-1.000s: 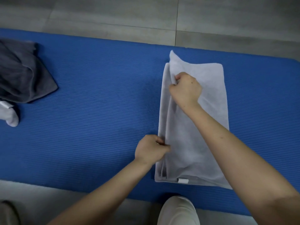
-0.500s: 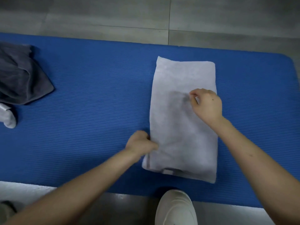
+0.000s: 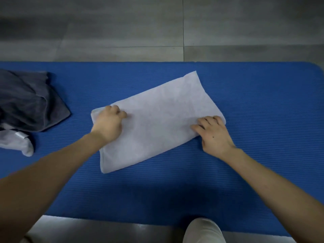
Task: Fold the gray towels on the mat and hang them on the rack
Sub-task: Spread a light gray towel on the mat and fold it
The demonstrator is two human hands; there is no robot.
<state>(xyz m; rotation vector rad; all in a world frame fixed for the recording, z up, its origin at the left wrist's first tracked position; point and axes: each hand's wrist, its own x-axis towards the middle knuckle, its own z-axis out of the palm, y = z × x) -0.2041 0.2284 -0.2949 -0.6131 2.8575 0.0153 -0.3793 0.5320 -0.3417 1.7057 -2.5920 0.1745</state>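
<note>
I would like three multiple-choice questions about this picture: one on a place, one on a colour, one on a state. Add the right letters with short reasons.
1. Where does the dark towel lie?
A. at the left end of the mat
B. at its right end
C. in its middle

2. What colour is the mat?
A. green
B. blue
C. red

3. In what state is the light towel in the middle?
A. crumpled in a heap
B. rolled into a tube
C. folded flat

Answers:
1 A: it sits heaped at the left edge of the view, on the mat.
2 B: the ribbed surface is blue all over.
3 C: it forms a flat oblong with straight edges.
</note>
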